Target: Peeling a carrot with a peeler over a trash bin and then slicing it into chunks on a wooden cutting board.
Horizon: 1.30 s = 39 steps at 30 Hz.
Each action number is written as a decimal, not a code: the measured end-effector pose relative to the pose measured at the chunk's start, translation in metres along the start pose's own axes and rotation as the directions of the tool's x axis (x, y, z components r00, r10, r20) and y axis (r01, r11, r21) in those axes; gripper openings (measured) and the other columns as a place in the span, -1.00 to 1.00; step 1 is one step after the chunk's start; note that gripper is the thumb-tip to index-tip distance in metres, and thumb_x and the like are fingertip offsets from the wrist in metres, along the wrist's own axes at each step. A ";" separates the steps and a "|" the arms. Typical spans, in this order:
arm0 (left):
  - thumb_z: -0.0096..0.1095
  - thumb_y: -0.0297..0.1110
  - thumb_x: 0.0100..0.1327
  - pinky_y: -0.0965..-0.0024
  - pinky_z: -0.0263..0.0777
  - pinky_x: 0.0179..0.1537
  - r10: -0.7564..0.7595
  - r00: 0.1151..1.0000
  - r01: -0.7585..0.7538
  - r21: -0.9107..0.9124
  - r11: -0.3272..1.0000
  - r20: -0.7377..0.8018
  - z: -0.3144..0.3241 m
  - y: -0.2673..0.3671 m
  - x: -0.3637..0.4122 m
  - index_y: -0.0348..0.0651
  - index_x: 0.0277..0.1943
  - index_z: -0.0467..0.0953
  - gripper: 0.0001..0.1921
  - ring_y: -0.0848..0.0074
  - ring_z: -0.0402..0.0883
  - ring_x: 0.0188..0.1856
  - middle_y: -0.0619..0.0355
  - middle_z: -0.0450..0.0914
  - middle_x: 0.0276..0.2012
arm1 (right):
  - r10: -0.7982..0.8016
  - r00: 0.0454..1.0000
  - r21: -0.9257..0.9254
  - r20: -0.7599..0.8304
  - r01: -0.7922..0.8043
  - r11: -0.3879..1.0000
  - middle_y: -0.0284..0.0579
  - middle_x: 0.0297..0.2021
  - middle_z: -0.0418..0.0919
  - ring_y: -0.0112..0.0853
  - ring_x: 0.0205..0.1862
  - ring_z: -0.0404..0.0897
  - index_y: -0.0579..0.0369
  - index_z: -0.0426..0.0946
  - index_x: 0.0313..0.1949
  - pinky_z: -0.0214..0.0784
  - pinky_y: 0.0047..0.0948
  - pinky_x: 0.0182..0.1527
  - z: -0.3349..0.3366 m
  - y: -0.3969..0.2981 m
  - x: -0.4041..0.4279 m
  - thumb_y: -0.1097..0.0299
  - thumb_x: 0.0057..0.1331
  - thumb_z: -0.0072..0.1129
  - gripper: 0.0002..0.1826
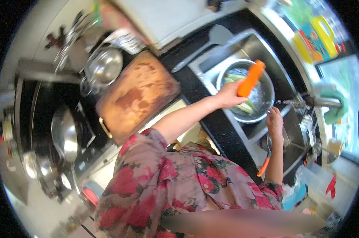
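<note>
My left hand (231, 94) is closed around a thick orange carrot (252, 78), held tilted over a round metal bowl (271, 89) in the sink. Pale green, long vegetable pieces (245, 107) lie in the bowl with what looks like water. The fingers of my right hand (275, 122) pinch the bowl's rim on the side near the faucet (301, 102); a thin stream of water runs from the faucet towards the bowl. Below my right hand, an orange-handled metal utensil (263, 167) rests at the sink's near edge, its head partly hidden.
A grey spatula (194, 56) lies on the black counter beside the sink (282, 65). To the left are a stained wooden cutting board (141, 95), a metal pot (108, 67) and a wok (65, 134) on the stove. A yellow-handled jug (323, 38) stands behind the sink.
</note>
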<state>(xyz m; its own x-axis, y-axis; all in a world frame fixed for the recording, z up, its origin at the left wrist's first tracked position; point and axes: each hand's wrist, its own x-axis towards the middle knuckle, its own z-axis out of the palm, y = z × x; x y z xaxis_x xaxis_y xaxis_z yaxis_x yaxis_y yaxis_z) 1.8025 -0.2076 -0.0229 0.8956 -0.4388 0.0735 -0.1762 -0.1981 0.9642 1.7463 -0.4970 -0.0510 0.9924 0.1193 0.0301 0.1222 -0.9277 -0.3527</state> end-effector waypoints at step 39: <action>0.39 -0.10 0.01 0.09 0.38 0.00 -0.339 0.615 0.788 0.553 0.271 -0.712 -0.226 -0.002 -0.415 -0.10 0.22 0.32 -0.30 0.16 0.51 0.04 0.00 0.46 0.06 | -0.630 0.694 0.675 0.348 0.281 0.682 0.02 -0.27 0.62 -0.30 -0.27 0.65 0.26 0.55 -0.13 0.45 -0.36 -0.25 0.092 -0.416 0.038 0.37 0.30 0.08 -0.76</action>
<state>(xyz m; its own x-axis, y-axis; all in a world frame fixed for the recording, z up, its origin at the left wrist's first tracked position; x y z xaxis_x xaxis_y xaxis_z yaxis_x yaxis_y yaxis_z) 1.5231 0.1730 0.0019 0.9015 0.4211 -0.1001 0.4326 -0.8838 0.1782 1.7318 -0.0746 0.0111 0.6069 0.7905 -0.0820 0.3532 -0.3607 -0.8632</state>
